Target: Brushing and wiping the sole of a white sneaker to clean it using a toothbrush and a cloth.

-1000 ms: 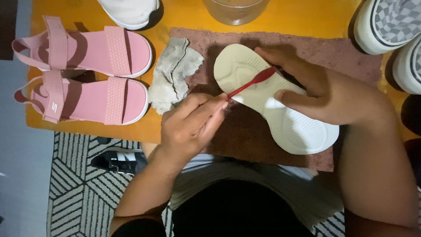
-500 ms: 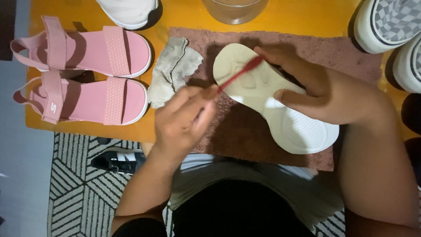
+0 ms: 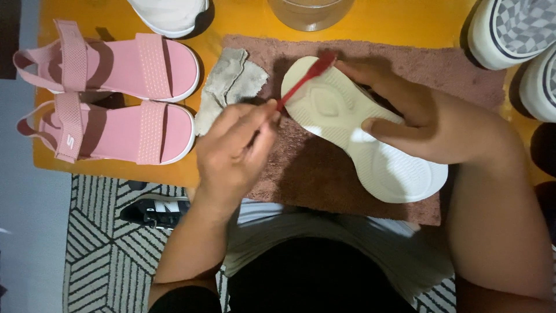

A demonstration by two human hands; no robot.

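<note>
our left hand (image 3: pixel 231 150), fingers pinched on the thin red brush (image 3: pixel 304 80), has slid it up to the toe of the cream rubber shoe sole (image 3: pixel 347 130). our right hand (image 3: pixel 428 119) grips that sole on the brown towel (image 3: pixel 313 174) near the orange table (image 3: pixel 116 168)'s front edge. the scrubbing now reaches the tip.

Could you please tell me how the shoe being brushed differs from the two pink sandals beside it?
The cream shoe lies sole up on the brown towel, held by the right hand; the pink sandals lie strap side up on the yellow table, untouched. The left hand holds a red brush on the shoe's toe end. Both have pale soles.
</note>
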